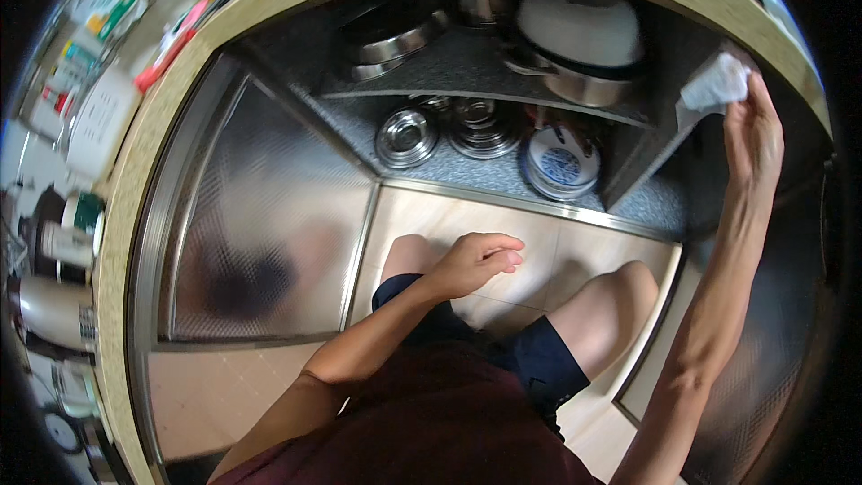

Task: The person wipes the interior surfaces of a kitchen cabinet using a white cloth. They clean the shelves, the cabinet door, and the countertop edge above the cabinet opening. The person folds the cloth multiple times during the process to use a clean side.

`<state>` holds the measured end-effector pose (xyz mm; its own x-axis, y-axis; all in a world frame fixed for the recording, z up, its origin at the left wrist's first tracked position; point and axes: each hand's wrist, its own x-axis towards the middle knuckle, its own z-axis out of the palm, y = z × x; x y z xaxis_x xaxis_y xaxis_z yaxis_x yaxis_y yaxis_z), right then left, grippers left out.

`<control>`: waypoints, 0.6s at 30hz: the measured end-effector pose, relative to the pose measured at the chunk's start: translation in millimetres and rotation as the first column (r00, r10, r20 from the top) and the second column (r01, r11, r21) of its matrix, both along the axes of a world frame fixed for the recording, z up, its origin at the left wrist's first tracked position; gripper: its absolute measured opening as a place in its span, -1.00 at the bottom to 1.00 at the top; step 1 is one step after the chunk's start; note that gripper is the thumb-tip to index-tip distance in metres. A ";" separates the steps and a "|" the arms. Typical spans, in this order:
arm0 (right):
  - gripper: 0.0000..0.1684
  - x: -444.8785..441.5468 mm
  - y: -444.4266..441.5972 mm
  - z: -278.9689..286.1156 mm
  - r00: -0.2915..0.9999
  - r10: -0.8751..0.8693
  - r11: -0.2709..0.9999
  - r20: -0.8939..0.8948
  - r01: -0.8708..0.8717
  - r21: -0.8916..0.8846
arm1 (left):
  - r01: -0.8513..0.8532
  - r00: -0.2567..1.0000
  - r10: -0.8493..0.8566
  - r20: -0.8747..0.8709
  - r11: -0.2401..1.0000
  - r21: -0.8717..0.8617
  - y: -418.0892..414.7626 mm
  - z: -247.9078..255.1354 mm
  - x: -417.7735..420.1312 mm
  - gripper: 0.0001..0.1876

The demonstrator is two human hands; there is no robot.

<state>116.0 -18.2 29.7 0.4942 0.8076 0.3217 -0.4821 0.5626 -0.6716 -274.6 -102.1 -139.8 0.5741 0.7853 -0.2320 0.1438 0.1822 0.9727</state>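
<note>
My right hand (754, 128) is raised at the upper right and holds a crumpled white cloth or wipe (717, 84) against the dark upright panel of an open cabinet. Above my lap, my left hand (478, 263) hangs with its fingers curled and nothing visible in it; whether they are closed is unclear. On the cabinet's upper shelf (471, 77) stand a steel pot (586, 87) with a pale rounded thing on top and other steel cookware (394, 44). Below lie round steel lids (406, 138) and stacked blue-and-white plates (562, 158).
A stone countertop edge (114, 249) curves above the cabinet. A textured metal door (269, 215) stands open at left. Containers and an electric kettle-like vessel (54, 313) crowd the counter. A metal-trimmed sill (525, 205) borders the tiled floor near my knees.
</note>
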 end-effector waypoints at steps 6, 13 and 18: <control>-0.76 -53.9 39.3 -9.8 0.999 -0.033 0.999 -0.027 0.034 0.040 | -0.126 0.992 0.127 -0.015 0.991 0.037 -12.1 -15.7 -38.9 -0.68; -0.76 -117.5 42.4 -1.4 1.000 0.026 0.998 -0.008 -0.025 0.062 | -0.280 0.922 0.353 -0.157 0.890 0.360 9.3 17.7 -99.6 -0.61; -0.77 -144.0 49.0 -12.1 0.943 0.270 0.958 0.196 -0.283 0.043 | -0.503 0.692 0.716 -0.092 0.570 0.649 36.1 134.1 -165.1 -0.64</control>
